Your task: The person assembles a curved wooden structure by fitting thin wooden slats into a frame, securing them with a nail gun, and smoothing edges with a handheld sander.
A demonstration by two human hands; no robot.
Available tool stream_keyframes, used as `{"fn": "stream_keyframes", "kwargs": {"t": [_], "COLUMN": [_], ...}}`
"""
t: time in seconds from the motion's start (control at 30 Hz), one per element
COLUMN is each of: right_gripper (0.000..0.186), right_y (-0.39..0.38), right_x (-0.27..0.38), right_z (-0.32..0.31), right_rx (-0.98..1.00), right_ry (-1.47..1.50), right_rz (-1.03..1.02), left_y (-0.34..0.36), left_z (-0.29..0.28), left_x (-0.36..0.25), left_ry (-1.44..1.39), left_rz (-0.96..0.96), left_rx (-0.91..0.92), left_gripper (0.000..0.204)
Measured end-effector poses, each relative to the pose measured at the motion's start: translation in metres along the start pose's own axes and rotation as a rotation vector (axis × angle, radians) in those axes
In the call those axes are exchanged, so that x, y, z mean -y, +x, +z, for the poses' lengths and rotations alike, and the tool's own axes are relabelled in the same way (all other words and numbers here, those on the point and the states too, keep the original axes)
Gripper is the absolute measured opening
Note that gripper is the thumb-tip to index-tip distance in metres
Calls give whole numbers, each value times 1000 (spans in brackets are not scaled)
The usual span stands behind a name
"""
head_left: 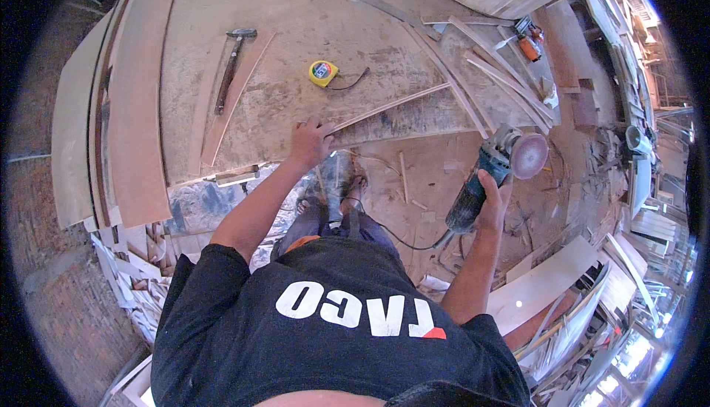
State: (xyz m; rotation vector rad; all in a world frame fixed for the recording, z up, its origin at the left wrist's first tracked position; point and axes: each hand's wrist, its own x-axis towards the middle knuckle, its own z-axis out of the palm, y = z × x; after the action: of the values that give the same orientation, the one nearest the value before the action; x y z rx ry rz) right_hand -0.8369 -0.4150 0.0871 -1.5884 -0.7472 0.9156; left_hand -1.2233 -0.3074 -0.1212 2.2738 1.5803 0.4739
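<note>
At the near edge of the worktable [296, 118], my left hand [312, 143] is closed on the near end of a thin wooden strip [392, 107]. The strip slants away to the right across the tabletop, its far end by other strips. My right hand [494, 198] grips a teal and black angle grinder [473, 189] off the table's edge. A round, pale pinkish sanding disc [529, 157] sits on the grinder's head, facing up and apart from the strip. Its dark cord [403, 243] trails toward my legs. Whether the disc spins cannot be told.
A yellow tape measure [322, 73] and a hammer [230, 74] lie on the table. Several loose strips [510, 85] and an orange tool [529, 46] are at the right. Long boards [137, 111] line the left side. Wood scraps [547, 288] are piled at lower right.
</note>
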Motion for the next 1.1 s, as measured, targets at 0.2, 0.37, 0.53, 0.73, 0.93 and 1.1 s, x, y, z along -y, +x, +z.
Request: {"fn": "stream_keyframes", "kwargs": {"t": [0.2, 0.37, 0.53, 0.73, 0.93, 1.1], "right_gripper": [61, 76, 77, 61, 71, 78], "right_y": [21, 23, 12, 9, 1, -20], "right_x": [29, 27, 23, 18, -10, -10], "right_z": [42, 113, 132, 110, 116, 116], "right_rx": [75, -46, -47, 560, 398, 311], "right_ry": [44, 34, 182, 571, 648, 731], "right_rz": [-60, -106, 0, 280, 318, 238], "left_y": [10, 21, 26, 39, 18, 14], "left_z": [-57, -40, -61, -97, -84, -75], "left_x": [-108, -201, -203, -169, -181, -183], "left_ry": [-369, -1157, -1240, -1488, -1279, -1237], "left_rz": [21, -6, -96, 13, -70, -92], "left_rx": [-124, 292, 316, 934, 717, 800], "left_gripper": [96, 101, 81, 65, 64, 66]}}
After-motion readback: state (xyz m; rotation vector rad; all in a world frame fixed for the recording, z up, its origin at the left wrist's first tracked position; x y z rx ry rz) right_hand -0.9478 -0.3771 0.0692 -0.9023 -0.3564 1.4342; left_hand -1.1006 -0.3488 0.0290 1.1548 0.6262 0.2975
